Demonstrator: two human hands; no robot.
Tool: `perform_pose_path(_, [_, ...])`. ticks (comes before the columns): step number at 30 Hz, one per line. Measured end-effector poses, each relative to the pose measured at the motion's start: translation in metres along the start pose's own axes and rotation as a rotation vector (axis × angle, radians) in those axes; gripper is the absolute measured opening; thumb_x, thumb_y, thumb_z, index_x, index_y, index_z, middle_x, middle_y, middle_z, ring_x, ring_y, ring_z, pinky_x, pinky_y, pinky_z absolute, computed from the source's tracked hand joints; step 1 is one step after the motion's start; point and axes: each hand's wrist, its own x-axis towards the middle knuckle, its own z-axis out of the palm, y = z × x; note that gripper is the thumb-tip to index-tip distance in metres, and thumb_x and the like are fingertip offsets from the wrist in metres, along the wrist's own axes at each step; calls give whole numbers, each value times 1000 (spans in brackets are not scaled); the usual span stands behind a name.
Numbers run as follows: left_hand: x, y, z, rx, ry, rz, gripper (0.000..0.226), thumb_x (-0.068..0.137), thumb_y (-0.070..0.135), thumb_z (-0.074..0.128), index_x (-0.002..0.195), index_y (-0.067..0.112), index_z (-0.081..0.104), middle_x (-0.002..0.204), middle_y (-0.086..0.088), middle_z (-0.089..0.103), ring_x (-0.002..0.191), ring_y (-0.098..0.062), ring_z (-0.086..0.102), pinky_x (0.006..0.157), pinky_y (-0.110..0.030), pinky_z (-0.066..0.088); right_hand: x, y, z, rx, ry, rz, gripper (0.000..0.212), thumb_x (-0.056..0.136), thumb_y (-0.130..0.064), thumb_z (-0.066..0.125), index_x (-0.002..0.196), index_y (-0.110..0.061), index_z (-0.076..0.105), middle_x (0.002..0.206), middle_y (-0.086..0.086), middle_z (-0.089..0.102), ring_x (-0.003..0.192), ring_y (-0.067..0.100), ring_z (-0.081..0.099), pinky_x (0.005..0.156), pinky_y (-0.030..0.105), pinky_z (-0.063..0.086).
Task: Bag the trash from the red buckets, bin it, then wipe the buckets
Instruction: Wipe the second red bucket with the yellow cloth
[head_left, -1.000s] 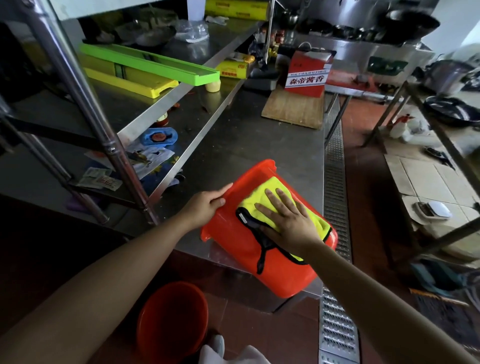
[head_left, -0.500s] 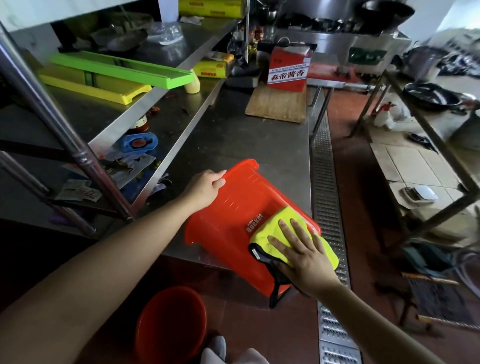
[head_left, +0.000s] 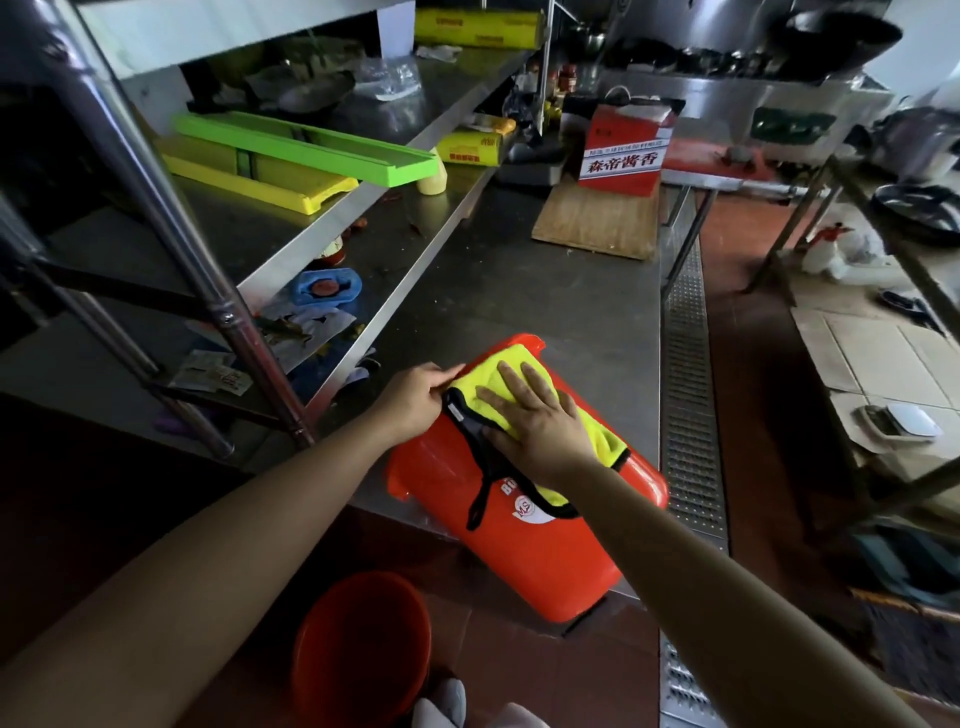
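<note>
A red bucket (head_left: 550, 551) lies on its side at the near edge of the steel counter (head_left: 545, 291), its bottom end hanging over the edge. A yellow cloth (head_left: 480, 379) with black trim is spread on the bucket's upper side near the rim. My right hand (head_left: 535, 421) presses flat on the cloth with straight fingers. My left hand (head_left: 415, 397) holds the bucket's left side beside the rim, its fingers touching the cloth's corner. A second red bucket (head_left: 358, 649) stands upright on the floor below the counter.
Steel shelves (head_left: 332, 228) on the left carry green and yellow trays, a blue item and papers. A wooden board (head_left: 597, 223) and a red carton (head_left: 623, 150) sit at the counter's far end. A floor drain grate (head_left: 691, 389) runs along the right.
My right hand has slid the yellow cloth from the bucket's lower end up to its rim end. My left hand stays on the bucket's left side.
</note>
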Motion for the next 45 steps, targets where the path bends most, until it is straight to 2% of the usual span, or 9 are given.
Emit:
perform_pose_path(6, [-14,-2,2,-84,63,-15,38,99,25,54,137,21,55,126,-2,64,112,-10,58,89,-16,40,-86,28,19,-61,117,-19,58,98,-66,32,153,-49,27,167,-14,4,155,16,-1,118,50,25])
perform_pose_path(13, [-29,-3,2,-101,60,-54,39,100,28,52,138,23,54,129,5,60,109,-4,53,88,-16,37,-176,67,34,-54,170,-78,53,98,-57,45,148,-41,44,167,-6,18,154,24,13,110,55,38])
perform_pose_path(16, [-37,-7,0,-86,75,-50,38,100,26,54,138,22,55,124,9,59,107,-2,51,82,-4,33,-160,56,29,-39,140,-73,54,98,-57,42,150,-43,41,167,-8,14,155,23,9,112,54,34])
perform_pose_path(21, [-52,-20,-2,-81,98,-38,38,98,22,56,136,17,56,123,9,58,109,-1,50,90,-8,33,-92,24,19,-10,44,-3,60,95,-68,23,153,-53,20,166,-18,-7,154,14,-13,121,54,18])
perform_pose_path(28, [-54,-29,-1,-77,112,-68,39,95,19,62,128,-1,60,137,-18,55,129,-25,49,96,-10,25,13,-17,4,71,-40,-21,58,97,-69,29,152,-54,15,166,-19,-6,153,14,-13,120,61,10])
perform_pose_path(32, [-55,-30,0,-112,114,-65,39,96,20,61,130,3,59,135,-13,57,127,-23,52,97,-11,29,-2,-9,3,51,-3,-33,59,95,-70,27,151,-54,21,167,-18,3,155,17,0,118,59,20])
perform_pose_path(36, [-58,-25,0,-141,125,-68,38,98,23,57,136,19,56,131,-1,61,116,-9,56,93,-15,38,-71,24,7,38,69,-46,58,93,-62,34,148,-46,40,165,-13,18,153,21,16,109,56,35])
perform_pose_path(42, [-60,-17,-2,-63,100,-124,40,98,29,55,138,28,54,130,0,63,113,-16,60,95,-24,44,-144,50,20,-17,220,-79,49,91,-47,57,139,-36,57,160,-5,35,148,26,33,102,51,44])
perform_pose_path(45, [-49,-6,-13,57,-16,-160,48,93,42,52,141,40,46,127,13,63,90,10,59,76,-6,40,-146,45,22,-19,242,-85,48,91,-47,57,137,-35,59,158,-4,39,144,30,38,101,53,44])
